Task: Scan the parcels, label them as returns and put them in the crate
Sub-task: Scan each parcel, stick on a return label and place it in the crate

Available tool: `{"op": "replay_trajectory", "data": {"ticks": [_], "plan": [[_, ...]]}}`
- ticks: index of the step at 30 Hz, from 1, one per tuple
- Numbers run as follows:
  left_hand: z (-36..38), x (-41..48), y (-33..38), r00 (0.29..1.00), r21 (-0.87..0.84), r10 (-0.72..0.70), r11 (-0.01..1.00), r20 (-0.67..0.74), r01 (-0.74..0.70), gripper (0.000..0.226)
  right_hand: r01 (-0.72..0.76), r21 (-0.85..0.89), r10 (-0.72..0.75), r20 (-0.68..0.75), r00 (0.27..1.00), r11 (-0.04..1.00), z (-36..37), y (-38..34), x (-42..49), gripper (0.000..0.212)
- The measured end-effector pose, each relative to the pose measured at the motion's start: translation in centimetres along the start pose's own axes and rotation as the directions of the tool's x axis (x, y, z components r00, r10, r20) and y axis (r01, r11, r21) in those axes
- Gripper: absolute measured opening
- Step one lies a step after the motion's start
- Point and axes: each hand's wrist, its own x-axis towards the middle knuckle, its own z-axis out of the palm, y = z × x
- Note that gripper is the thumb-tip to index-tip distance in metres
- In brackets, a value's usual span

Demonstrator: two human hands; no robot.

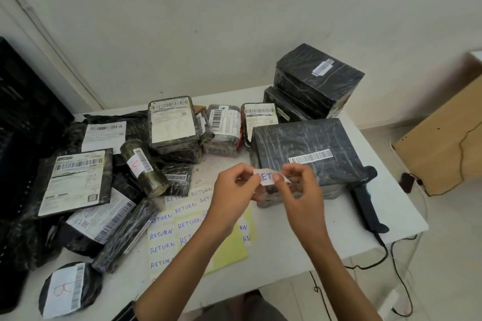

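Both my hands hold one small white return sticker [266, 178] above the table, in front of a large black wrapped parcel [307, 150] with a barcode strip. My left hand [234, 190] pinches the sticker's left end, and my right hand [300, 190] pinches its right end. Beneath my wrists lies a yellow sheet of RETURN stickers [169, 232]. A black crate [23, 122] stands at the far left. The black handheld scanner [367, 200] lies on the table right of the large parcel.
Several black wrapped parcels with white shipping labels crowd the table's left and back [172, 122]. Two stacked black boxes [315, 81] stand at the back right. A cardboard box [443, 135] sits on the floor to the right. Cables trail off the table's right edge.
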Motion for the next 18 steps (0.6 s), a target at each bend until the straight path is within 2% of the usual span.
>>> {"op": "replay_trajectory", "data": {"ticks": [4,8,12,15,18], "plan": [[3.0,3.2,0.9,0.996,0.163,0.089,0.982,0.031,-0.093,0.008,0.021,-0.129,-0.024,-0.020,1.000,0.991,-2.4,0.8,4.1,0.015],[6.0,7.6,1.4,0.985,0.329,0.173,0.929,0.009,-0.167,0.021,0.055,-0.322,-0.064,-0.017,0.998,0.945,-4.1,2.1,9.2,0.011],[8.0,10.7,0.9,0.969,0.497,0.247,0.843,-0.016,-0.207,0.019,0.103,-0.465,-0.092,0.045,0.995,0.880,-4.3,4.2,12.7,0.009],[8.6,11.7,0.4,0.960,0.592,0.280,0.779,-0.032,-0.207,0.019,0.190,-0.562,-0.157,0.108,0.982,0.805,-3.9,5.0,13.8,0.011],[8.9,11.5,0.4,0.948,0.690,0.317,0.692,-0.027,-0.211,0.020,0.215,-0.592,-0.186,0.111,0.976,0.777,-3.6,5.3,13.9,0.012]]}}
